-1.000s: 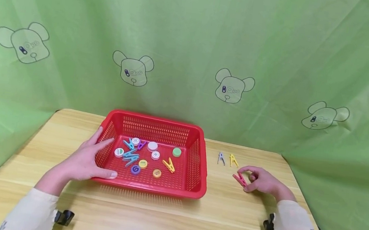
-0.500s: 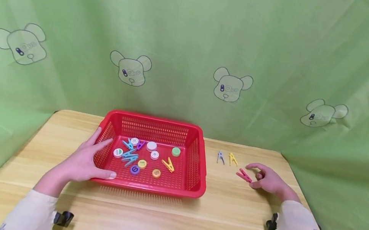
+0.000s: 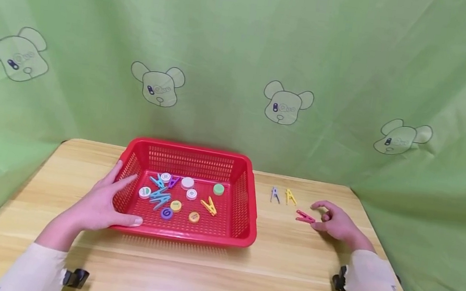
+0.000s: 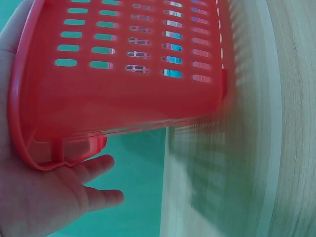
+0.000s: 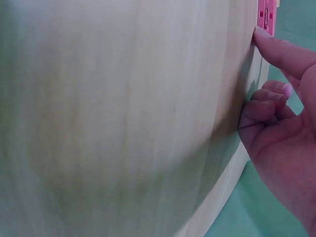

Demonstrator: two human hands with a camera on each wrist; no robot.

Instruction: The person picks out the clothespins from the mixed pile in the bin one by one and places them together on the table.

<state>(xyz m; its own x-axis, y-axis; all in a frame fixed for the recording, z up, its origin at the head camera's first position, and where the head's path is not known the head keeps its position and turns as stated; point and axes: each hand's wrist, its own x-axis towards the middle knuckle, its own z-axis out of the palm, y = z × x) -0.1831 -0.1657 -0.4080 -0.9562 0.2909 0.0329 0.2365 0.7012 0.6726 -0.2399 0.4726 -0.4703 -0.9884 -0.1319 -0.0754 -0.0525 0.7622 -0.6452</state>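
Observation:
My left hand [image 3: 99, 202] lies spread over the near left corner of the red basket [image 3: 187, 236]. Its thumb rests along the front rim and the index finger reaches inside, while other fingers stretch past the outside in the left wrist view. On the table at right lies a pink clothespin [image 3: 305, 216]. My right hand [image 3: 335, 222] is beside it, thumb tip touching the clip's end and index finger held away. In the right wrist view only the end of the clothespin shows, right at the thumb tip, and the other fingers are bent.
Inside the basket lie blue clothespins [image 3: 159, 197], a purple one [image 3: 173, 182], a yellow one [image 3: 209, 205] and several bottle caps [image 3: 187, 183]. A grey-blue clothespin [image 3: 275, 195] and a yellow clothespin [image 3: 290, 197] lie behind the pink one. A green curtain [image 3: 217, 129] borders the table.
The pink clothespin has turned flatter and shifted slightly right and back. My right index finger has come off it; the thumb stays at its end. The left hand keeps its place on the basket.

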